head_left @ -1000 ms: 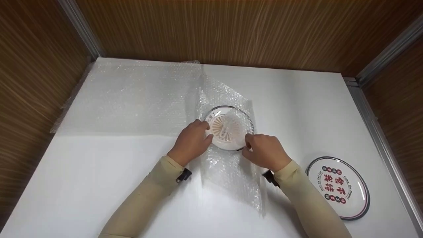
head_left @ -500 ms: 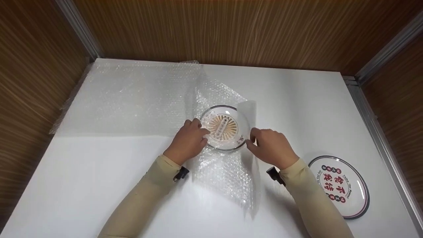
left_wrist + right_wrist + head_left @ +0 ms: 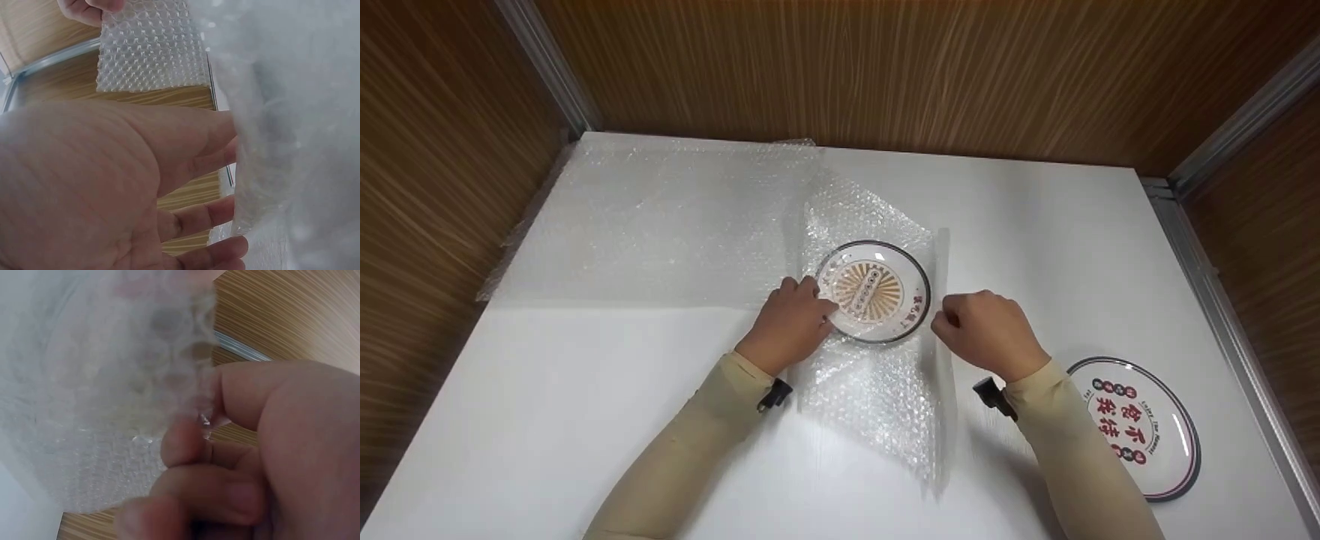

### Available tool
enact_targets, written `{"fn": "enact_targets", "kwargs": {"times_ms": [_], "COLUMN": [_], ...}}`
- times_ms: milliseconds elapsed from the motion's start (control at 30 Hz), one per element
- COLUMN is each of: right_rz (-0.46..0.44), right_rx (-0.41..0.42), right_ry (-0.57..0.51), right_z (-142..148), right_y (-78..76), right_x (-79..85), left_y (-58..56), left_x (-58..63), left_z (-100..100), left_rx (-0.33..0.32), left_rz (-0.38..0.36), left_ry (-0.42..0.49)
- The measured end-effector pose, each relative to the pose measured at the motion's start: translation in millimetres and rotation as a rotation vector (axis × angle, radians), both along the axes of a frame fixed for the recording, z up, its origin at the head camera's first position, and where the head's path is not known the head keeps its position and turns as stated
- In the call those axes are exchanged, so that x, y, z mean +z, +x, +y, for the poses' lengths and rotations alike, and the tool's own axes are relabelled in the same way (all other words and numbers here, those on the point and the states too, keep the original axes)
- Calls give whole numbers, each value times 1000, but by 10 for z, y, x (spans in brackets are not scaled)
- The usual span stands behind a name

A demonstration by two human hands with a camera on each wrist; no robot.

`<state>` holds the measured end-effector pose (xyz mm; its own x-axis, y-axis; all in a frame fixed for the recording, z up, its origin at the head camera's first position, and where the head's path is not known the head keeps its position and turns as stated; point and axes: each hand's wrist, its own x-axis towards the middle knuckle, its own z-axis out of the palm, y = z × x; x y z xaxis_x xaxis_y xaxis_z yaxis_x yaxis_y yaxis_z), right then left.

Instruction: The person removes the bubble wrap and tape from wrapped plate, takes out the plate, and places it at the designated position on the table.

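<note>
A round plate point(image 3: 911, 289) with a dark rim and a golden ray pattern lies on a strip of clear bubble wrap point(image 3: 877, 390) in the head view. At the plate's left edge, my left hand point(image 3: 787, 326) holds the wrap between thumb and fingers; in the left wrist view the fingertips point(image 3: 222, 211) meet the sheet, which hides part of the hold. To the plate's right, my right hand point(image 3: 990, 334) pinches the edge of a raised flap, and the right wrist view shows thumb and finger on the bubble wrap point(image 3: 112, 461).
Another plate point(image 3: 1166, 442) with red lettering lies at the right, partly behind the right sleeve point(image 3: 1084, 450). A wide bubble wrap sheet point(image 3: 660, 225) covers the back left of the white table point(image 3: 585, 390). Wood-grain panels point(image 3: 847, 75) stand around the table.
My right hand has moved right and drawn the wrap flap off the plate, so its right side and red lettering show plainly. The left hand has shifted slightly left.
</note>
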<state>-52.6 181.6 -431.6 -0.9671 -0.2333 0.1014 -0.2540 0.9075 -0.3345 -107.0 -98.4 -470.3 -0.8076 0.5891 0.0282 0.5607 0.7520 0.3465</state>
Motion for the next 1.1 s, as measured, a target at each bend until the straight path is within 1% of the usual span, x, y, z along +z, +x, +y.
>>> {"fn": "enact_targets", "kwargs": {"times_ms": [200, 267, 367, 500, 600, 733, 867, 1000, 1100], "right_rz": [-43, -47, -46, -46, -26, 11, 6, -14, -14], "right_rx": [73, 77, 54, -10, -64, -108, -115, -90, -73], "right_ry": [4, 7, 7, 11, 6, -22, -28, -18, -12], "right_z": [9, 14, 22, 32, 40, 59, 84, 106, 128], "right_y": [-6, -13, -23, -40, -57, -77, -92, -113, -139], "right_x": [-18, -25, -30, -38, -41, -43, -61, -88, -114], "left_y": [1, -2, -1, 4, 6, 4, 4, 2, 2], "left_x": [-17, -16, -19, -17, -6, 4, 5, -2, -6], "left_z": [3, 7, 9, 7, 5, 6, 7, 7, 8], "left_rx": [-2, 1, 6, 5, 5, 6, 7, 9, 10], "left_rz": [3, -5, -14, -19, -27, -47, -69, -78, -85], "left_ry": [-2, -6, -16, -17, -19, -40, -64, -80, -88]}}
